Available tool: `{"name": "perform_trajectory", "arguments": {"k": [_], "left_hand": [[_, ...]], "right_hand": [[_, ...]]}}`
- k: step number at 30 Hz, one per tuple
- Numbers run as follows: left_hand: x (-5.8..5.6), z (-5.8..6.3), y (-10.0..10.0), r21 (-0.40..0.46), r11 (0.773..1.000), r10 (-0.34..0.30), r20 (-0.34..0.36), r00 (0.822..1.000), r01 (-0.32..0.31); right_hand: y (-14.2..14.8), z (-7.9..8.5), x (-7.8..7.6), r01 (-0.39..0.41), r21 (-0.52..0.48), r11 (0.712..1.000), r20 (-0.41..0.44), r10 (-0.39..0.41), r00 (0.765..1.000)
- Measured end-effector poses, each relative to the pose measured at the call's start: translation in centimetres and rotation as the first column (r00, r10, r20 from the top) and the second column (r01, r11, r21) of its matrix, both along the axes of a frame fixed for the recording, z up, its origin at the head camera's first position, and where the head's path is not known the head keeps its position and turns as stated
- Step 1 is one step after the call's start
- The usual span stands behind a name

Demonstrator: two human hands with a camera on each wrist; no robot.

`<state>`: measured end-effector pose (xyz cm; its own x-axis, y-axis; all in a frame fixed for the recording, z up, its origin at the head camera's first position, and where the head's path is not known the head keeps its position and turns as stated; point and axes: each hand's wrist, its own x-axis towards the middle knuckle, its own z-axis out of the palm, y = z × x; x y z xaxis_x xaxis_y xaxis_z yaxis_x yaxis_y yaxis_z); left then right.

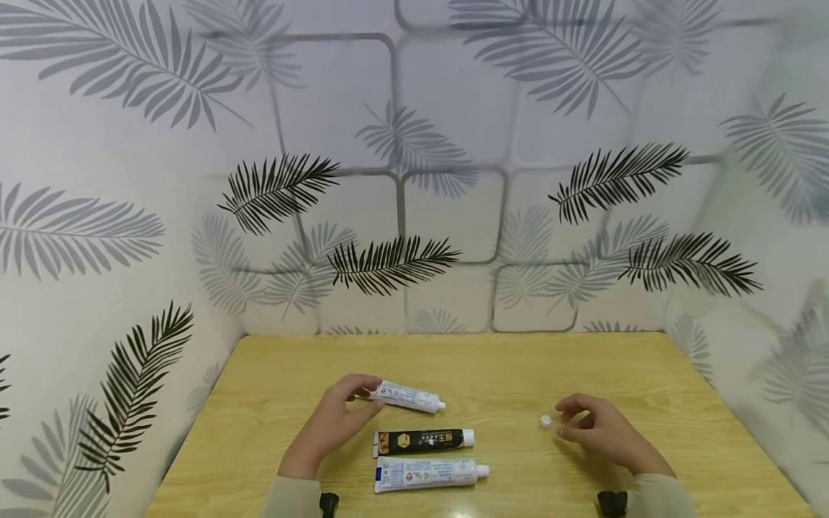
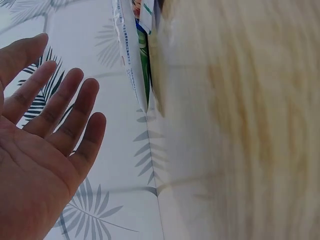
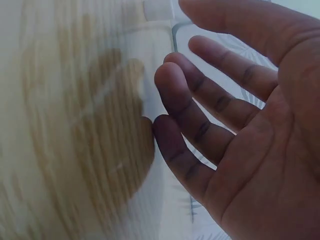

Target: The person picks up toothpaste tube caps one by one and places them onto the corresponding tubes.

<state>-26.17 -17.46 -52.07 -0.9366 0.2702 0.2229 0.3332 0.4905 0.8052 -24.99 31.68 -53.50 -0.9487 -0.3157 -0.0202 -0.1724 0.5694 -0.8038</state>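
Note:
My left hand is by the tail end of a white toothpaste tube, the farthest of three. In the left wrist view its fingers are spread and grip nothing; tubes show edge-on beyond them. Nearer me lie a black toothpaste tube with a white cap and a larger white toothpaste tube, caps pointing right. On the right, a small white cap sits on the table just left of my right hand. That hand's fingers are loosely bent and hold nothing.
The wooden table meets a wall with a leaf pattern at its far edge. Patterned walls also rise at the left and right. Black straps are on both wrists.

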Motion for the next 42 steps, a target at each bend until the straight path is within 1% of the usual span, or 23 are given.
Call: {"name": "perform_trajectory", "arguments": {"k": [5,10,14,17,20,22,26,31,37,42], "left_hand": [[-0.9,0.2,-0.1,-0.018,1.0,-0.006,-0.02,1.0,0.006],[-1.5,0.1,-0.1,-0.039,0.999,-0.023,-0.015,1.0,0.022],[-2.2,-0.1,0.1,-0.067,0.996,-0.065,0.03,0.997,0.067],[-2.9,-0.3,0.3,-0.104,0.988,-0.103,0.075,0.992,0.111],[-3.6,-0.5,0.4,-0.139,0.979,-0.141,0.089,0.986,0.152],[-3.9,-0.6,0.6,-0.152,0.973,-0.16,0.085,0.983,0.172],[-4.3,-0.7,0.9,-0.166,0.969,-0.172,0.078,0.982,0.182],[-4.7,-0.6,1.2,-0.179,0.964,-0.185,0.072,0.98,0.195],[-5.2,-0.7,1.7,-0.187,0.957,-0.208,0.094,0.974,0.223],[-5.6,-0.9,2.1,-0.217,0.942,-0.239,0.099,0.966,0.256]], "right_hand": [[0.0,0.1,-0.1,0.004,0.025,1.0,0.022,-0.005,1.0],[-0.3,-0.1,-0.2,0.003,0.025,1.0,0.053,-0.004,0.999],[-0.8,-0.4,-0.3,0.018,0.039,0.999,0.068,-0.02,0.997],[-1.2,-0.4,-0.3,0.027,0.043,0.999,0.069,-0.03,0.997],[-1.5,-0.5,-0.4,0.025,0.039,0.999,0.059,-0.027,0.998],[-1.7,-0.5,-0.5,0.029,0.032,0.999,0.054,-0.03,0.998],[-1.9,-0.7,-0.5,0.022,0.018,1.0,0.044,-0.023,0.999],[-2.1,-0.6,-0.6,0.016,0.031,0.999,0.046,-0.018,0.999],[-2.4,-0.7,-0.8,0.021,0.043,0.999,0.056,-0.023,0.998],[-2.8,-0.5,-1.1,0.016,0.043,0.999,0.074,-0.019,0.997]]}}
